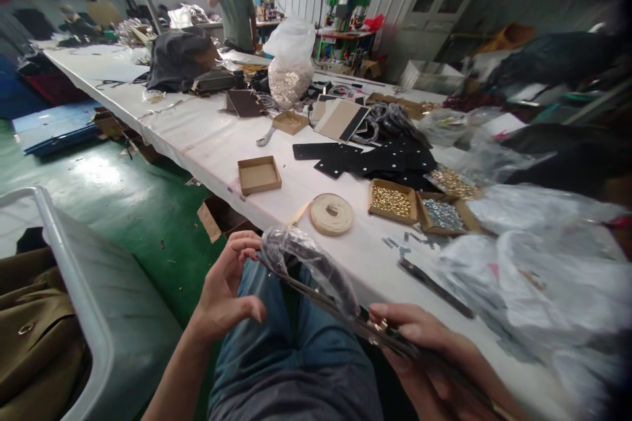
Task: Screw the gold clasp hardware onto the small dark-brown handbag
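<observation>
**Sleeved strap held over lap, off the tabletop edge**

The strap (345, 316), dark and narrow with a metal fitting near its right end, lies across the person's lap, just short of the tabletop (207, 138). A clear plastic sleeve (311, 263) covers its left half.

The left hand (224, 296) has its fingers curled onto the sleeved end, with the thumb standing clear. The right hand (419, 342) is closed around the strap beside the fitting.

Risks, as judged:
- The left hold looks light. The slick sleeve could slide out of it, dropping that end toward the green floor (123, 191).
- The fitting could snag and tear the sleeve if the strap is drawn through it at an angle.
- The open boxes of gold rivets (392, 200) and silver rivets (444, 214) stand near the right hand, where a swung strap end could upset them.

Surface: long, white and crowded. A tape roll (330, 214), an empty box (259, 174) and black panels (380, 161) lie on it, with crumpled plastic bags to the right.

Room: a workshop with machines at the back. Another person (237, 10) stands at the far end.
</observation>
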A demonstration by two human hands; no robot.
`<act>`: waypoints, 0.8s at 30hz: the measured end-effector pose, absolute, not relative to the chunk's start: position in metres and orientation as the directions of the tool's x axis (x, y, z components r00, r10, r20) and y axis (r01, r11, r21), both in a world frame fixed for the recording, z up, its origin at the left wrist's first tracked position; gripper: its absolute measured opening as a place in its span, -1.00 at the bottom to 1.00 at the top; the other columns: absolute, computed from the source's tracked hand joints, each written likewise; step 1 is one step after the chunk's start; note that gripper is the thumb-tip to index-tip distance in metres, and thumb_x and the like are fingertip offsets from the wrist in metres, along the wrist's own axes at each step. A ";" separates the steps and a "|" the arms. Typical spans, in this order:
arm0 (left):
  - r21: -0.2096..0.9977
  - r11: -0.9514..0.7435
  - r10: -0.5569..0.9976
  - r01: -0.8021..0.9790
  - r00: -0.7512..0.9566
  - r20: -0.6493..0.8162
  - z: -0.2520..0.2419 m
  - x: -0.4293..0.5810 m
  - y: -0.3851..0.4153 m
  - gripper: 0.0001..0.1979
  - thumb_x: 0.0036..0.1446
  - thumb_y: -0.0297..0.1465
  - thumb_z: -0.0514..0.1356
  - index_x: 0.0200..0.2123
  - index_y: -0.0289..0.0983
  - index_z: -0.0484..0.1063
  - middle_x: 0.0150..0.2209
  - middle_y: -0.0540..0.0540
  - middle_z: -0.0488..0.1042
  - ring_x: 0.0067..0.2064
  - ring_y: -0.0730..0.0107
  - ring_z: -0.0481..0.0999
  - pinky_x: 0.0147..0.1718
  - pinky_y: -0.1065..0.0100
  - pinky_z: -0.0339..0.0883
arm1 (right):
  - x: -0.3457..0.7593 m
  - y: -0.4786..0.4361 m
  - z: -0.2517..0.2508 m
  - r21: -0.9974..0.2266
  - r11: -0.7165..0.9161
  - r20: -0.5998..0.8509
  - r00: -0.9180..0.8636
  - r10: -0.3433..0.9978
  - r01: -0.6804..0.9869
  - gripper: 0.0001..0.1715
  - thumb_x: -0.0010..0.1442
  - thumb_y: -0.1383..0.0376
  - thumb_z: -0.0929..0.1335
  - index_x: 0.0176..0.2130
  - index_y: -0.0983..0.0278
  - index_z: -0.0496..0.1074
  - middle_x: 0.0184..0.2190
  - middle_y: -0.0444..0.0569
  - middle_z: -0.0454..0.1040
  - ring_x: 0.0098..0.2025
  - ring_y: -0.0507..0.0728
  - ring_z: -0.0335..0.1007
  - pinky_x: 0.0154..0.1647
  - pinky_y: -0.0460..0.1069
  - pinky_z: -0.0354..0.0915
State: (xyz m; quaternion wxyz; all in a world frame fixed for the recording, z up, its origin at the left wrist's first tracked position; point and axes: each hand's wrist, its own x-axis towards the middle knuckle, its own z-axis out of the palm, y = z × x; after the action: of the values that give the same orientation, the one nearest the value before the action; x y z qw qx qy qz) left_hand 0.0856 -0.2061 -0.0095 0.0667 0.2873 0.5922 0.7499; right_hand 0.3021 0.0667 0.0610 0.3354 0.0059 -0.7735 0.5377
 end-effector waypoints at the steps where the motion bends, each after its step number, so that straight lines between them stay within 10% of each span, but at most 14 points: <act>1: 0.936 -0.249 0.495 0.249 -0.798 0.344 -0.007 0.084 -0.208 0.09 -0.12 0.09 0.78 0.41 -0.14 0.56 0.38 -0.31 0.42 0.44 -0.28 0.38 0.44 0.05 0.34 | 0.300 0.073 0.059 -0.853 0.370 0.495 -0.794 0.352 -0.368 -0.69 0.54 0.51 0.46 0.17 0.21 0.58 0.16 0.18 0.69 0.19 0.32 0.73 0.20 0.05 0.73; 6: 0.924 -0.045 0.780 0.380 -0.564 0.270 0.017 0.078 -0.200 -0.15 0.04 -0.08 0.77 0.36 -0.08 0.66 0.38 -0.33 0.53 0.47 -0.38 0.43 0.55 -0.19 0.24 | 0.293 0.109 0.038 -0.972 0.086 0.232 -0.871 0.433 -0.217 -0.81 0.54 0.29 0.57 0.11 0.15 0.61 0.12 0.12 0.72 0.11 0.29 0.77 0.13 -0.02 0.72; 12: 0.948 0.036 0.911 0.316 -0.400 0.099 0.039 0.062 -0.178 -0.47 0.34 0.12 0.54 0.06 -0.19 0.74 0.06 -0.19 0.70 0.26 -0.18 0.60 0.63 -0.13 -0.02 | 0.262 0.154 -0.006 -0.983 -0.182 -0.080 -0.843 0.532 -0.022 -0.34 0.34 0.06 0.72 0.29 0.16 0.64 0.18 0.13 0.72 0.18 0.38 0.72 0.10 0.02 0.71; 16: 0.979 0.106 0.872 0.173 -0.490 -0.008 0.033 0.049 -0.155 -0.43 0.57 0.13 0.29 0.01 -0.31 0.66 0.00 -0.22 0.65 0.05 0.02 0.61 0.09 0.20 0.48 | 0.222 0.183 -0.014 -0.938 -0.331 -0.250 -0.858 0.449 0.101 -0.17 0.25 -0.02 0.75 0.35 0.17 0.62 0.17 0.12 0.73 0.21 0.40 0.70 0.20 0.08 0.66; 19: 0.963 0.226 0.774 0.143 -0.628 -0.088 0.019 0.032 -0.127 -0.36 0.62 0.16 0.17 -0.24 -0.31 0.51 -0.34 -0.06 0.49 -0.31 0.32 0.43 -0.32 0.36 0.24 | 0.181 0.211 -0.015 -0.962 -0.255 -0.207 -0.863 0.461 0.095 -0.24 0.17 0.00 0.76 0.23 0.21 0.69 0.11 0.12 0.75 0.20 0.40 0.70 0.23 0.09 0.64; 24: 0.899 0.399 0.600 0.178 -0.792 -0.110 -0.013 -0.006 -0.071 -0.32 0.53 0.18 0.18 -0.42 -0.26 0.39 -0.47 -0.03 0.41 -0.41 0.34 0.35 -0.40 0.32 0.12 | 0.097 0.261 -0.035 -0.995 0.033 -0.061 -0.857 0.512 0.091 -0.30 0.14 0.05 0.66 0.20 0.22 0.68 0.03 0.10 0.76 0.13 0.43 0.71 0.24 0.18 0.62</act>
State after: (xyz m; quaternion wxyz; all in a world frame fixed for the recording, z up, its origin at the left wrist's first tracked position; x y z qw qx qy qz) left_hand -0.0062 -0.0712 -0.0129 0.2144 0.2407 0.8084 0.4925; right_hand 0.0973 0.2613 -0.0345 0.1593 -0.2150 -0.7008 0.6613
